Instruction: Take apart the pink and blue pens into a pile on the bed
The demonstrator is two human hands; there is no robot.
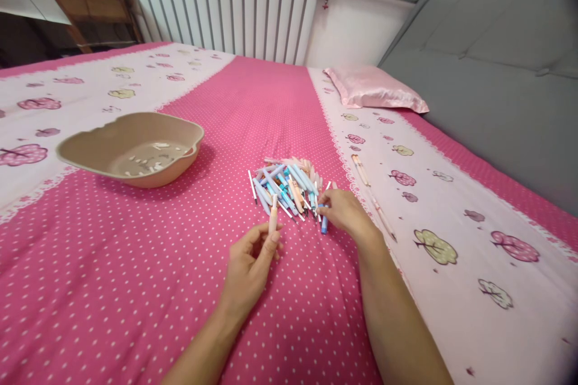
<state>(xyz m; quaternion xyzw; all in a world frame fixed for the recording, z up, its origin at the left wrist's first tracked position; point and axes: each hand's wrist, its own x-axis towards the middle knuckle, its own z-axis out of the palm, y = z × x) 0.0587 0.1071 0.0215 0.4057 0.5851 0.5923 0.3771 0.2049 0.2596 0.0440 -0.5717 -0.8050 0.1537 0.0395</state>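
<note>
My left hand [250, 261] is closed around a peach pen barrel [273, 219], held upright with its white end pointing up. At the right edge of a heap of pen parts [289, 183], my right hand [345, 213] has its fingertips pinched together. What they grip, if anything, is hidden. A blue pen piece [324, 222] lies just beneath those fingers. Light blue, peach and pink barrels are mixed in the heap with thin white dark-tipped refills, one of which, a white refill [252, 186], lies at the left edge.
A beige basin [129, 129] with small white pieces inside stands to the left on the pink dotted bedsheet [189, 240]. Two pens, an orange-toned pen [360, 169] and a pink pen [383, 216], lie on the right. Farther back are a pink pillow [374, 87], grey headboard [492, 60] and radiator [217, 6].
</note>
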